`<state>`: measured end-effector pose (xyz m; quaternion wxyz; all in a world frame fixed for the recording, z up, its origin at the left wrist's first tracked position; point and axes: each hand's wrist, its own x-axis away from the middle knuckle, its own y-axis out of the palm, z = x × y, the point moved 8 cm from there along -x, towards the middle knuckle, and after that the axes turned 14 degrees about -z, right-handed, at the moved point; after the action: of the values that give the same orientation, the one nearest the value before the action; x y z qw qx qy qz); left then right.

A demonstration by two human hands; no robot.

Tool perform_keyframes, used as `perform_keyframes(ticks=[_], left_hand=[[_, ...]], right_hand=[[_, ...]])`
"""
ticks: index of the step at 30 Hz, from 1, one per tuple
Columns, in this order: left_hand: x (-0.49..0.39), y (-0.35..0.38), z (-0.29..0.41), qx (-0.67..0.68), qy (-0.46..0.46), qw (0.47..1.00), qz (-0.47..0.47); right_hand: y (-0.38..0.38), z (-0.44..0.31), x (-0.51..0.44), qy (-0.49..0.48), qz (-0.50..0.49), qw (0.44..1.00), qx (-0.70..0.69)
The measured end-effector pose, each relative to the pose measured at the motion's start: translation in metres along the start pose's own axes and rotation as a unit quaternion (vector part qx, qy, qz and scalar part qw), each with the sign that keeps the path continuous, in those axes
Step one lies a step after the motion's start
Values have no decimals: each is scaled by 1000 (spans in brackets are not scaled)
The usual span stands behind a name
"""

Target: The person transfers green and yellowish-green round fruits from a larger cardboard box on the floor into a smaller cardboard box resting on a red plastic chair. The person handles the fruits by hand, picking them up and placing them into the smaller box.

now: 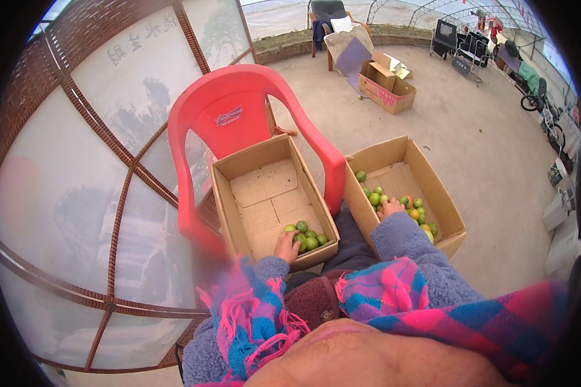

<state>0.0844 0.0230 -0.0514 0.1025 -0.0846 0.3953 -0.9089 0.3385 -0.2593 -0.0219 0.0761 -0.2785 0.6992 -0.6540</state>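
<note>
Two open cardboard boxes stand before me. The left cardboard box (221, 193) rests on a red plastic armchair (252, 80) and holds several green tomatoes (312, 243) in its near right corner. My left hand (287, 246) lies at the left edge of that group, touching a green fruit; whether it grips it is unclear. The right cardboard box (435, 193) holds more green and orange tomatoes (414, 214). My right hand (391, 208) reaches in among them, its fingertips partly hidden, so a hold on any fruit cannot be made out.
A wicker-framed screen (133, 167) rises close on the left. Farther off on the floor are another cardboard box (387, 92) and a cushioned armchair (346, 43). Folding chairs (472, 51) and a bicycle (537, 101) stand along the right side.
</note>
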Motion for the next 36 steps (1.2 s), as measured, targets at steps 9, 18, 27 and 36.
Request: perform_keyframes(ticks=[9,18,27,36], left_hand=[[9,-10,-2,2,-63,998,16],[11,-13,3,3,-80,997,0],[12,-13,1,4,-78,997,1],[13,-13,-1,10,-77,997,9]], right_hand=[[4,-2,-1,13,-42,998,36],[-2,3,13,58,-54,997,-19],[-22,6,30,102,-153,983,2],[-36,4,46,91,-147,985,-1]])
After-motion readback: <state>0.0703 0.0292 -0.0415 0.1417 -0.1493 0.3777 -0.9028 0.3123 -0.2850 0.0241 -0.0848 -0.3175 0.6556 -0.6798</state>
